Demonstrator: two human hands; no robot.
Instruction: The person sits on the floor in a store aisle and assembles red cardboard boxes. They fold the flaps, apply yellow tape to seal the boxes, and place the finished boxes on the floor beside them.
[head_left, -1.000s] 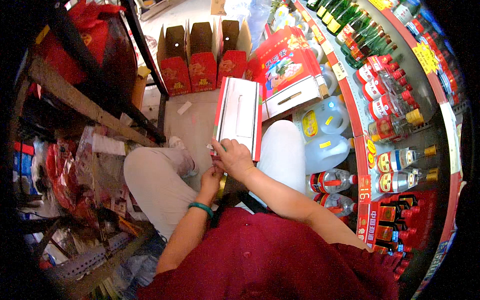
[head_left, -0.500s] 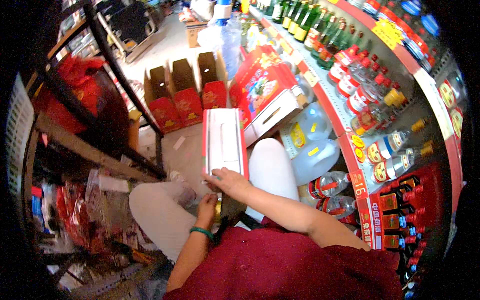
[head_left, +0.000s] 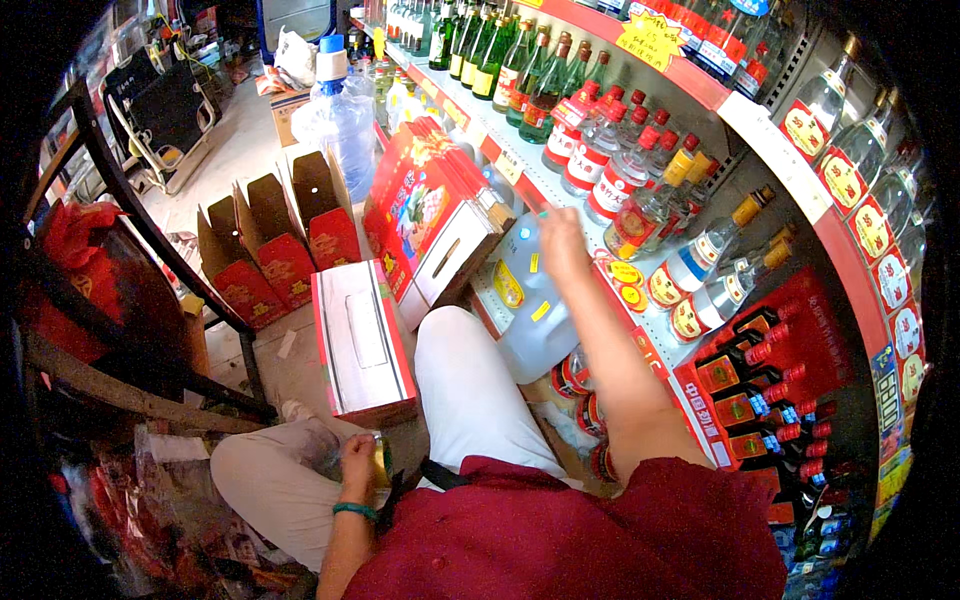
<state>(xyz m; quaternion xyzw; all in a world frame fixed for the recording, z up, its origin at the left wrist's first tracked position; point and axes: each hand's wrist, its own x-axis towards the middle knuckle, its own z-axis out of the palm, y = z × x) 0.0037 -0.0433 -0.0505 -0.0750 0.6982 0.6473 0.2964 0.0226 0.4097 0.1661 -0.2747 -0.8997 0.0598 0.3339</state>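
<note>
My left hand (head_left: 357, 462) is low between my knees, its fingers closed on a yellowish roll (head_left: 382, 460) that looks like packing tape and is partly hidden. In front of it a closed white-and-red carton (head_left: 362, 335) with a handle outline on top sits beside my white-trousered knee. My right hand (head_left: 562, 243) is raised at the right, over the shelf edge, beside large clear plastic jugs (head_left: 520, 340) and red-labelled bottles (head_left: 622, 185). Motion blurs its fingers. Just left of that hand, a stack of flat red printed cartons (head_left: 432, 205) leans tilted.
Several open red boxes (head_left: 265, 255) stand in a row at the far left. Shelves of bottles curve along the right, with a red-and-white edge strip (head_left: 480, 135). A dark metal frame (head_left: 150, 240) stands left. Plastic wrap and clutter (head_left: 180, 500) lie lower left.
My right hand has left the white-and-red carton and moved up and right to the shelf. My left hand still holds the roll low down. The view has turned right.
</note>
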